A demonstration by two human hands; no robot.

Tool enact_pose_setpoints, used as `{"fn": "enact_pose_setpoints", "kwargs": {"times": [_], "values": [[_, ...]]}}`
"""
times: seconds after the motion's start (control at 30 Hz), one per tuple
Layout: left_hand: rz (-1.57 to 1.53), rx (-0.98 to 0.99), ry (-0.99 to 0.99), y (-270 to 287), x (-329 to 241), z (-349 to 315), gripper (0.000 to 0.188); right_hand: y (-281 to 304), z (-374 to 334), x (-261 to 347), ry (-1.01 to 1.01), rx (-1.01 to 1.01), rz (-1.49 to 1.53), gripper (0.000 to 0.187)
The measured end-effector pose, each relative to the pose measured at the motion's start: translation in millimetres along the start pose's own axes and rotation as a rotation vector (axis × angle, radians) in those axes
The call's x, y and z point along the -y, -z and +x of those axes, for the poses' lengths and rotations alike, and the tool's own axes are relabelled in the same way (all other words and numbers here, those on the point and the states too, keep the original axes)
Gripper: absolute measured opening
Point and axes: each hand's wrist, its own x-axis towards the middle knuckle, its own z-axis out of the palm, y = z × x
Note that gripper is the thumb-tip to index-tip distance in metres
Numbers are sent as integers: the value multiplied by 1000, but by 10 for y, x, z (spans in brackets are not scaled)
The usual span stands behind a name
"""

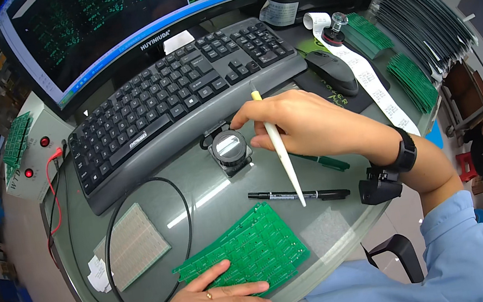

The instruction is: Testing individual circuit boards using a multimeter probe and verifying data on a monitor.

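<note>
sleeves: light blue | right wrist: black watch (pixel 404 151) | left finger: ring (pixel 208 295)

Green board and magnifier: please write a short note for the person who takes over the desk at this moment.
Left hand: flat on the green board, pressing it on the desk near the front edge; a probe lies under the wrist.
Right hand: holds a white pen-like tool, fingers touching the magnifier in front of the keyboard.
Black marker lies between board and hand.
Done: board laid out, tool in hand.
Left: cannot tell how much of the board is checked.
</note>
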Motion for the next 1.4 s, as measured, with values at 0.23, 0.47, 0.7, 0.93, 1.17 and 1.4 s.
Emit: {"fn": "enact_pose_setpoints", "kwargs": {"times": [0.23, 0.47, 0.7, 0.93, 1.17, 1.4], "values": [[-46, -2, 41, 27, 9, -5, 37, -110, 90, -39, -81, 16, 8, 24], [-60, -14, 51, 6, 24, -3, 42, -208, 194, -119, -35, -150, -45, 23], [-59, -11, 65, -7, 13, 20, 44, -63, 152, -98, -15, -196, -169, 26], [-137, 71, 104, 20, 19, -1, 42, 168, -502, 372, 123, -81, 428, 32], [17, -97, 9, -173, 67, 202, 32, -421, -899, 667, 152, -156, 430, 26], [15, -119, 48, -177, 2, 217, 29, -595, -966, 687, 126, -197, 467, 25]]}}
